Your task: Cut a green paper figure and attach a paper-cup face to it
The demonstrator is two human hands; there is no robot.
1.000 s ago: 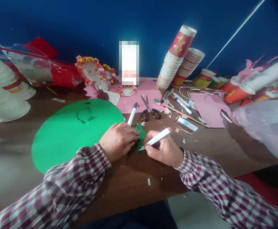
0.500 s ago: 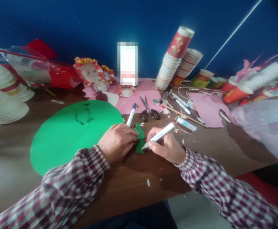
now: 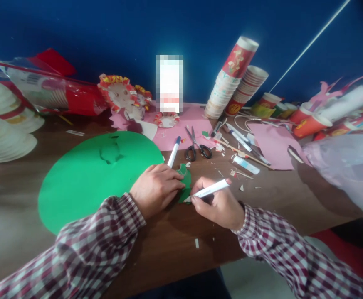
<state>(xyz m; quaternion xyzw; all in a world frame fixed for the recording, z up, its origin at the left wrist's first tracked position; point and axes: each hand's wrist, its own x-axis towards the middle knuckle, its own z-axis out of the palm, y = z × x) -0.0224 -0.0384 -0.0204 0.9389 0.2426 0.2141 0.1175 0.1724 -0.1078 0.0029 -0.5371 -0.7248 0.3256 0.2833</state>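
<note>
My right hand [image 3: 220, 203] is closed round a white marker pen [image 3: 211, 189], its tip low against the lower end of a small green paper cutout [image 3: 186, 178]. My left hand [image 3: 156, 187] lies over the cutout's left side, fingers flat on it and pressing it to the table. Part of the cutout is hidden under those fingers. Just beyond my left hand lies another white marker with a blue cap [image 3: 174, 153]. A large green paper oval [image 3: 90, 182] with a hole cut near its top reaches under my left forearm.
Black-handled scissors [image 3: 196, 147] lie open ahead of my hands. Pink paper [image 3: 196, 128], pens and scraps are strewn behind. Tall stacks of paper cups [image 3: 228, 83] lean by the blue wall. A plastic bag [image 3: 346, 170] bulges at the right, bowls [image 3: 8, 124] at the left.
My right hand has moved slightly down, and the marker lies flatter, its tip now covering more of the cutout's lower end. My left hand stays on the cutout. The view has shifted slightly.
</note>
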